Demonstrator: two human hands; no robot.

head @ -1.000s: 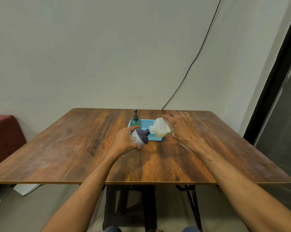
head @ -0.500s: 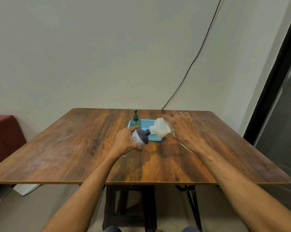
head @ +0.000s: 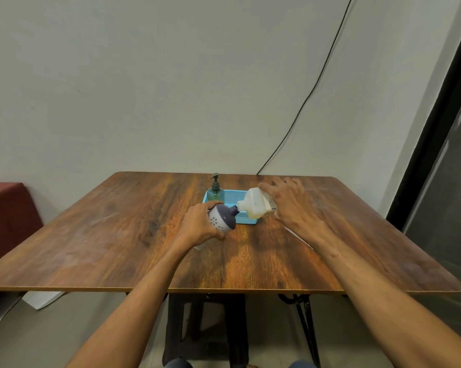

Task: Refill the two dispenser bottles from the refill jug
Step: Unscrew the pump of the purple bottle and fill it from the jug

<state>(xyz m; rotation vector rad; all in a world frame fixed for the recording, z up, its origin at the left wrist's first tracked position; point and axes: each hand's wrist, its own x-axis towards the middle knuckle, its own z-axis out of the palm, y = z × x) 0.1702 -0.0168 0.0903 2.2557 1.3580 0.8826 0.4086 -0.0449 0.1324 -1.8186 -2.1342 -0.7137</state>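
My left hand (head: 197,225) grips a round white dispenser bottle with a purple top and flower print (head: 222,218), tilted so its open neck points right. My right hand (head: 290,205) holds the cream refill jug (head: 254,204) tipped on its side, its spout touching the bottle's neck. Both are held just above the wooden table (head: 118,235). A green pump dispenser bottle (head: 215,190) stands upright in the back left corner of a blue tray (head: 246,221).
A black cable (head: 314,83) runs down the wall to the table's back edge. A dark red seat (head: 6,208) sits at the left. A dark door frame (head: 431,134) rises at the right. A stool stands under the table.
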